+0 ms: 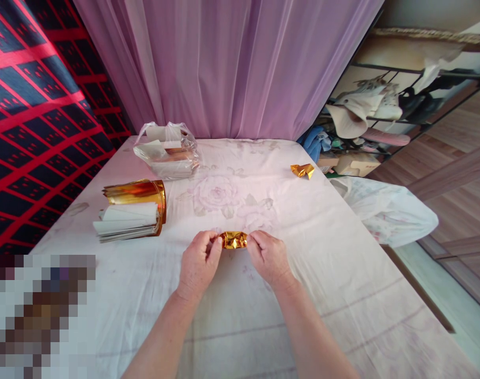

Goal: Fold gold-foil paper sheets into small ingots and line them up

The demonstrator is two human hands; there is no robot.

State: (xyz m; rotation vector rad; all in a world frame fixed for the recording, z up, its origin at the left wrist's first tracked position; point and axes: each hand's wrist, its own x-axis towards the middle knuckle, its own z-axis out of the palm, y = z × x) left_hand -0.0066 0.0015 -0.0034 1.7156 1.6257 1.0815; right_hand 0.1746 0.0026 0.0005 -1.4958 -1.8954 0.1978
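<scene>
A small crumpled gold foil piece [233,240] lies between my two hands, just above the pale flowered table cloth [232,316]. My left hand [199,263] pinches its left end with thumb and fingers. My right hand [267,256] pinches its right end the same way. To the left lies a stack of gold foil sheets [134,209], white on the back, its top sheets curled up. A folded gold foil shape [302,170] rests alone at the far right of the table.
A clear plastic bag with paper inside [167,150] sits at the back left. A pink curtain [224,63] hangs behind the table. A white bag [386,210] droops off the right edge, beside a rack with shoes [366,105]. A red and dark checked cloth [35,105] hangs at left.
</scene>
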